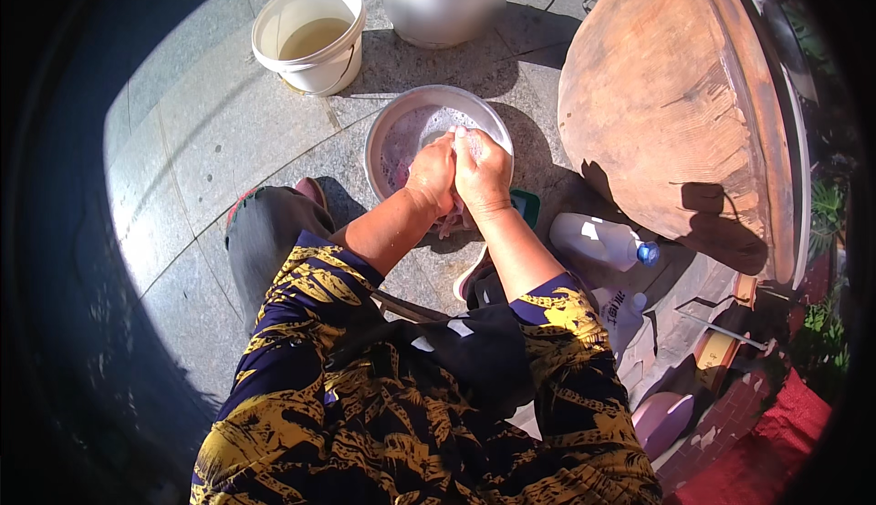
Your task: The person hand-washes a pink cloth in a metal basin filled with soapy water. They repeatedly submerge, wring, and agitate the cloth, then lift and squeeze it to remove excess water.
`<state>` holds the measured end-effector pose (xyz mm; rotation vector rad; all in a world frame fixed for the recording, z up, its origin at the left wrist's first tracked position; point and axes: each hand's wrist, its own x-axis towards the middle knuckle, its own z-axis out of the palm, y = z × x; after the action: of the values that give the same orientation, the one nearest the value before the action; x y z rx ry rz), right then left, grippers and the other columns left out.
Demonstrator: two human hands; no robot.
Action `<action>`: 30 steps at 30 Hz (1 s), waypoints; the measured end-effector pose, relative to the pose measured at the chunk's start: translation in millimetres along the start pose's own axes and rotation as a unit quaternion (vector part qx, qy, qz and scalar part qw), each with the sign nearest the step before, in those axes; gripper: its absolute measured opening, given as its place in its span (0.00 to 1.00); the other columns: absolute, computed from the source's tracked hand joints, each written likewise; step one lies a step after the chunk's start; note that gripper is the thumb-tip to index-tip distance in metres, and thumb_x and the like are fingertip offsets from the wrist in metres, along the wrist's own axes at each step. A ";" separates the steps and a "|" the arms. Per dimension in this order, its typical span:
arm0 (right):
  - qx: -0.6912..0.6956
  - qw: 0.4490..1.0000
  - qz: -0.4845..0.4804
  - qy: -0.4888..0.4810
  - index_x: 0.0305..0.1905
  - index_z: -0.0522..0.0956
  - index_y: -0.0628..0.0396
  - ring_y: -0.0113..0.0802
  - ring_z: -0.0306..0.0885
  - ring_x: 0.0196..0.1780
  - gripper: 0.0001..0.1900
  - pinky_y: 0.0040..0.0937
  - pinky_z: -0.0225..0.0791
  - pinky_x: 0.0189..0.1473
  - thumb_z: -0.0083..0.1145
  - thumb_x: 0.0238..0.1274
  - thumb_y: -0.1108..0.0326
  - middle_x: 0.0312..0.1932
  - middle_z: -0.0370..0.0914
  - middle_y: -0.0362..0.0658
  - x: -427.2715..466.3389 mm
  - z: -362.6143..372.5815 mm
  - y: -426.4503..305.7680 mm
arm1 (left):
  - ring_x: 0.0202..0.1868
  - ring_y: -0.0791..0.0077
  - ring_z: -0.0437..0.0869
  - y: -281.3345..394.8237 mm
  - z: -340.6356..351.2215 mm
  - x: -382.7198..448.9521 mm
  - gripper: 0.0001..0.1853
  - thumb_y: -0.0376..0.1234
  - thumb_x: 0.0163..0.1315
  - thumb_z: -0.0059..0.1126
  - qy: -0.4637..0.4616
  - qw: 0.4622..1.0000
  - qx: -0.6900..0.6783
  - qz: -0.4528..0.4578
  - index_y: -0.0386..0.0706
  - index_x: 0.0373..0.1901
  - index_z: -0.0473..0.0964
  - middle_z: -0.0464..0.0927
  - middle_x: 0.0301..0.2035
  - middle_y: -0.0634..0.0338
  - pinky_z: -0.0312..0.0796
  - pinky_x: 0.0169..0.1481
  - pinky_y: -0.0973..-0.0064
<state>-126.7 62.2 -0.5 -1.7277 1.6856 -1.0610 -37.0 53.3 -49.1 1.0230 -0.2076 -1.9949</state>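
Note:
Both my hands are pressed together above the near side of a metal basin [378, 156] of sudsy water. My left hand [432, 171] and my right hand [483, 171] are closed on one pale pink, wet cloth [453, 223]. Part of it hangs below my wrists, and a soapy bit shows by my right fingers. Most of the cloth is hidden in my grip. Something reddish lies in the suds [402, 175] by my left hand.
Beyond the basin stand a white bucket [328, 70] with cloudy liquid and a rounded, blurred vessel [445, 5]. A large brown clay-like vessel [650, 108] leans at the right. Near it are a blue-capped plastic jug [592, 239], a green object [525, 205] and a pink basin [658, 423].

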 end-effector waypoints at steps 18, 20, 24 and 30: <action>0.340 0.907 0.247 -0.031 0.41 0.80 0.59 0.28 0.76 0.39 0.18 0.28 0.70 0.44 0.62 0.65 0.53 0.37 0.80 0.41 34.0 -62.0 38.7 | 0.44 0.66 0.84 59.0 -20.0 -12.6 0.15 0.42 0.68 0.59 -0.151 0.984 -0.092 0.030 0.41 0.46 0.75 0.82 0.41 0.56 0.76 0.57 0.63; 0.231 0.950 0.192 -0.087 0.44 0.79 0.60 0.26 0.75 0.39 0.18 0.28 0.70 0.44 0.67 0.62 0.55 0.38 0.80 0.40 36.7 -63.7 48.7 | 0.46 0.67 0.83 58.0 -28.8 -9.2 0.21 0.33 0.62 0.67 -0.118 0.990 0.018 0.069 0.42 0.53 0.69 0.78 0.44 0.57 0.79 0.53 0.64; -0.078 0.913 0.086 -0.390 0.53 0.74 0.64 0.45 0.80 0.51 0.33 0.36 0.72 0.55 0.77 0.41 0.62 0.45 0.81 0.55 24.9 -59.6 95.8 | 0.46 0.63 0.83 37.9 -69.8 9.1 0.27 0.23 0.57 0.66 0.006 0.975 0.223 -0.009 0.40 0.58 0.66 0.76 0.46 0.53 0.81 0.49 0.65; -0.202 0.829 0.178 -0.491 0.46 0.77 0.64 0.49 0.81 0.51 0.20 0.41 0.73 0.52 0.68 0.53 0.63 0.46 0.80 0.59 28.3 -41.9 143.5 | 0.46 0.62 0.83 -15.8 -113.8 47.8 0.27 0.21 0.56 0.64 0.084 0.972 0.197 -0.092 0.37 0.59 0.68 0.77 0.47 0.51 0.80 0.49 0.64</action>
<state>-247.1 25.8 -86.0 -1.6239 1.4378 0.3893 22.0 51.9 -158.7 1.5049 -0.4434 -2.0632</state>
